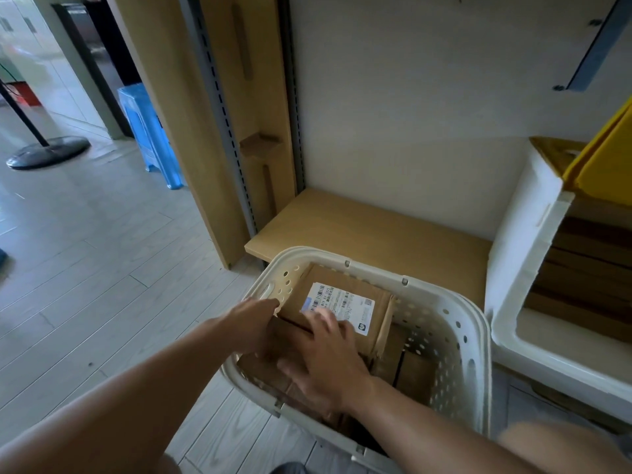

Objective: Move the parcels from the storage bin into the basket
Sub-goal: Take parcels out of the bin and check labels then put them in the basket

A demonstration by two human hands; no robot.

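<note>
A cream perforated plastic basket (455, 323) stands on the floor in front of a low wooden shelf. Inside it lies a brown cardboard parcel (372, 295) with a white shipping label on top, resting on other cardboard parcels (415, 371). My left hand (254, 323) grips the labelled parcel's left edge at the basket wall. My right hand (325, 357) lies on the parcel's near top, its straight fingers reaching the label. The white foam storage bin (523, 241) stands to the right, with brown parcels (588, 268) stacked inside.
A yellow lid or bin (602, 159) leans over the foam bin's far corner. The low wooden shelf (376, 227) lies behind the basket against a white wall. A blue plastic stool (150, 131) and a black round stand base (48, 152) are on the floor at left.
</note>
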